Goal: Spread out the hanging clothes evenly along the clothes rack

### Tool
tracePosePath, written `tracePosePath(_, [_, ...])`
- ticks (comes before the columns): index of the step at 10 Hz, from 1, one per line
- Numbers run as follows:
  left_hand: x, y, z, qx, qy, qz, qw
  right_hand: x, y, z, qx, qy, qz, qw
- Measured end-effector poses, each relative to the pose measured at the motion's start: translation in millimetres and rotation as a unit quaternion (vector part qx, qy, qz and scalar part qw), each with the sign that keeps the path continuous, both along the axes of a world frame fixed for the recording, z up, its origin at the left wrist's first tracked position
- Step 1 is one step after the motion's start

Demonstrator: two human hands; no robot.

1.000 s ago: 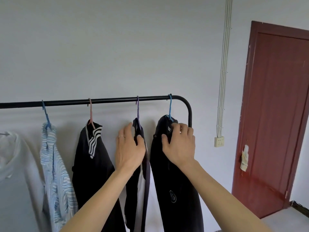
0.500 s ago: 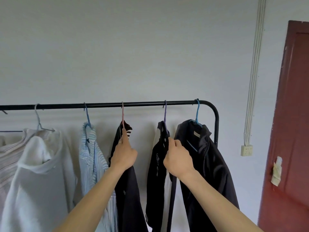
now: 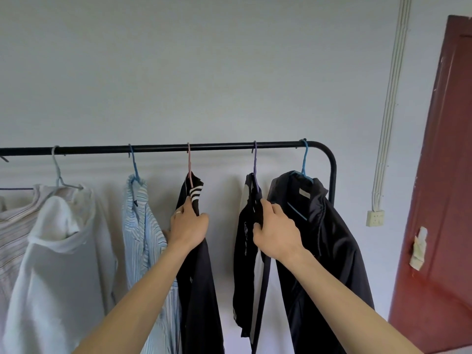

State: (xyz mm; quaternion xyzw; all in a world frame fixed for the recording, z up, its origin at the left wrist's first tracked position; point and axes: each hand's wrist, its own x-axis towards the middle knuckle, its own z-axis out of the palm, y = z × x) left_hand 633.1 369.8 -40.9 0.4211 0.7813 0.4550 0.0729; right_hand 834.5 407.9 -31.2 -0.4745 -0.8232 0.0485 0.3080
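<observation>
a plain pale wall filled the background, with a dark red door (image 3: 439, 187) at the right edge, and across the wall ran the black clothes rack (image 3: 158, 148), its bar bending down into a post at the right end. from it hung, right to left, a dark jacket (image 3: 332, 238) on a blue hanger (image 3: 304, 162) hard by the bend, a black and white top (image 3: 246, 226) on a purple hanger (image 3: 255, 162), a black garment with white stripes (image 3: 196, 192) on a pink hanger (image 3: 189, 162), a blue striped shirt (image 3: 143, 221) and a white hooded top (image 3: 58, 238), with more cloth cut off at the left edge. i judged all of it soft and light, limp below the shoulders, so pulling on the cloth low down would only swing it; the stiff part was the hanger, and the place to take hold was high at the neck, close under the hook, where a sideways push should slide the hook along the smooth bar. my left hand (image 3: 189, 226) was clenched around the collar of the black garment with white stripes, just under the pink hanger. my right hand (image 3: 277, 233) was closed on the upper part of the black and white top, fingers wrapped over its edge below the purple hanger. the gaps between the hooks in view looked fairly even, though the two rightmost garments hung closest together.
</observation>
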Motion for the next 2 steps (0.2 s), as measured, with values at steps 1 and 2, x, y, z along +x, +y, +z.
tracePosePath(1, [-5.9, -0.1, -1.6, 0.005, 0.011, -0.014, 1.000, -0.7, -0.4, -5.4, 0.024, 0.002, 0.000, 1.000])
tracePosePath(2, [-13.4, 4.5, -4.8, 0.007, 0.010, -0.018, 1.000, 2.7, 3.4, -0.5, 0.092, 0.056, -0.007, 0.994])
